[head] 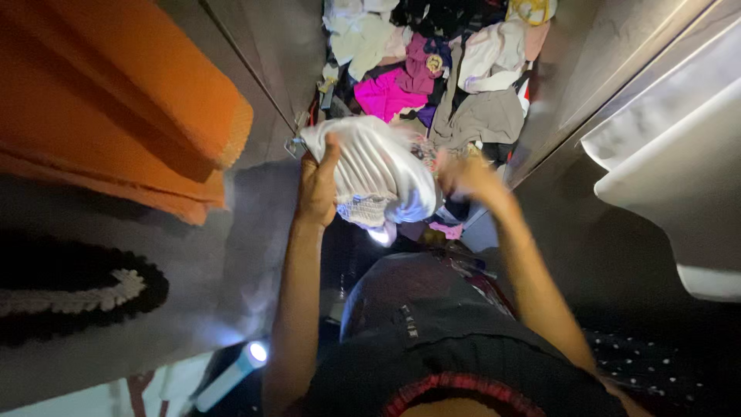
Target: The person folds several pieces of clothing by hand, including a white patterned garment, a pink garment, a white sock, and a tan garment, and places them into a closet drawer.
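A white, shiny garment (pixel 376 171) with a lace-like trim hangs bunched between my two hands over a pile of mixed clothes (pixel 432 77). My left hand (pixel 318 188) grips its left edge, thumb up. On the right side of the garment is my right hand (pixel 463 176), blurred, with fingers closed at the cloth. Both forearms reach forward from my dark-clad body at the bottom.
An orange folded cloth (pixel 116 100) lies on a shelf at the left, above a dark item with white lace trim (pixel 77 297). A white fabric (pixel 679 170) hangs at the right. Grey panels flank the pile. A small lit torch (pixel 231 371) sits low left.
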